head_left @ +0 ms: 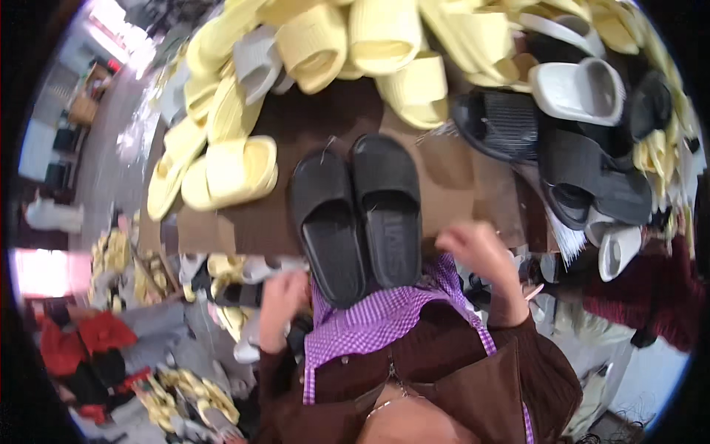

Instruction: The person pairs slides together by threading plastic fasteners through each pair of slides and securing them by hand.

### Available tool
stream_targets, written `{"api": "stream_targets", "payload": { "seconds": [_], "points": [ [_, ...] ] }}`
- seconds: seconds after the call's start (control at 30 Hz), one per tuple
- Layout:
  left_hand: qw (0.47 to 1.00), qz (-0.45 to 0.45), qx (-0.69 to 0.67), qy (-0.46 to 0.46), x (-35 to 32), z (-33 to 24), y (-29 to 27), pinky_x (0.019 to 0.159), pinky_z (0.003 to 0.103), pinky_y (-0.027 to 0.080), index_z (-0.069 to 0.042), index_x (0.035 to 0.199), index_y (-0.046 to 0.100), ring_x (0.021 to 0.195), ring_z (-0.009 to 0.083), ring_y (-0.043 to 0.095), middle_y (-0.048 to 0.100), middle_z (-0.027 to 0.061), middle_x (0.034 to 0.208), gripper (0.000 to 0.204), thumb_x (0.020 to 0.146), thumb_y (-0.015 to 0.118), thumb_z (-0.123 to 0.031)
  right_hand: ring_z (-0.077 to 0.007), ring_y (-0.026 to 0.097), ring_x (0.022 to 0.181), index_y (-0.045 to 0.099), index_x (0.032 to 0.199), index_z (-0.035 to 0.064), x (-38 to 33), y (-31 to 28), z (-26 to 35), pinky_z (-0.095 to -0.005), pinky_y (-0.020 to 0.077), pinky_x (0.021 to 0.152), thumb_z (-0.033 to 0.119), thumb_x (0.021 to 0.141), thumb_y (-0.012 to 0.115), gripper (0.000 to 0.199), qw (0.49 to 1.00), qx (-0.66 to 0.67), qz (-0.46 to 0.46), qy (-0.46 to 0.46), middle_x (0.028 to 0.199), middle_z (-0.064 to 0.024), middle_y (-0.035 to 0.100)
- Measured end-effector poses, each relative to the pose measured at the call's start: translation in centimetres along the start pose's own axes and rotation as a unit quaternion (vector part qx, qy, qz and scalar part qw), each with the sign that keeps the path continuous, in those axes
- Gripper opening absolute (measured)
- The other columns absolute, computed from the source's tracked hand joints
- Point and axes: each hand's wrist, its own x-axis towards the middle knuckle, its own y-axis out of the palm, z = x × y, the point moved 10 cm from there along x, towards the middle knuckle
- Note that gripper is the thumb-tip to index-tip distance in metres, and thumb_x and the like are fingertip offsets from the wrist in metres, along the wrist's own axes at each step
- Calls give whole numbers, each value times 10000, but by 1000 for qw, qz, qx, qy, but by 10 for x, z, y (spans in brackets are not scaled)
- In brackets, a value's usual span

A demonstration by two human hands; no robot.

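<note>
My left hand (282, 307) hangs at the near edge of the table (325, 111), just below and to the left of the black pair (359, 214). Its fingers are curled downward and blurred — I cannot tell whether they close on anything; a dark slide with pale ones lies just beside it, off the table edge. My right hand (477, 251) is raised just right of the black pair, loosely cupped, holding nothing that I can see, apart from the slide nearest it.

The black pair lies between my two hands, side by side and touching, soles flat on the brown top, heels toward me and overhanging my purple checked apron (384, 318). A thin thread or tag sticks up at the far end of the left slide.

Beyond my left hand, up and to the left, a yellow pair (229, 174) sits stacked near the table's edge, and past it a heap of yellow slides (355, 37) fills the far side. Beyond my right hand lie dark slides (584, 174) and a white one (580, 89), piled loosely — well apart from my fingers.
</note>
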Motion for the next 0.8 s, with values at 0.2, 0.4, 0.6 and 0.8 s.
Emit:
{"api": "stream_targets", "payload": {
  "seconds": [0.2, 0.4, 0.6, 0.8],
  "points": [
    [970, 70, -227, -45, -13, 5, 61, 487, 236, 425, 14, 936, 566, 537, 98, 543, 618, 57, 702, 169, 875, 532, -140, -152, 626, 667, 593, 1074, -21, -33, 52, -16, -298, 496, 602, 226, 827, 665, 357, 968, 238, 20, 81, 797, -119, 661],
    [961, 98, -260, -3, -6, -40, 60, 469, 218, 426, -2, 952, 556, 530, 108, 552, 604, 47, 701, 126, 859, 558, -86, -110, 566, 586, 550, 1063, -31, -40, 64, -27, -241, 456, 523, 196, 820, 661, 350, 869, 469, -45, 153, 739, -43, 597],
    [958, 60, -278, 31, -6, -62, 52, 458, 223, 426, -2, 938, 546, 527, 109, 549, 594, 47, 700, 115, 858, 566, -83, -79, 524, 574, 548, 986, 12, -46, 37, 1, -225, 430, 507, 144, 813, 625, 231, 842, 521, -6, 143, 744, -7, 563],
    [947, 40, -311, 72, 14, -98, 61, 474, 223, 439, 1, 946, 539, 562, 112, 562, 614, 63, 776, 125, 879, 555, -103, -85, 532, 679, 546, 994, 3, -19, 30, 27, -231, 449, 605, 137, 803, 621, 245, 817, 573, -10, 56, 807, -1, 573]
  ]
}}
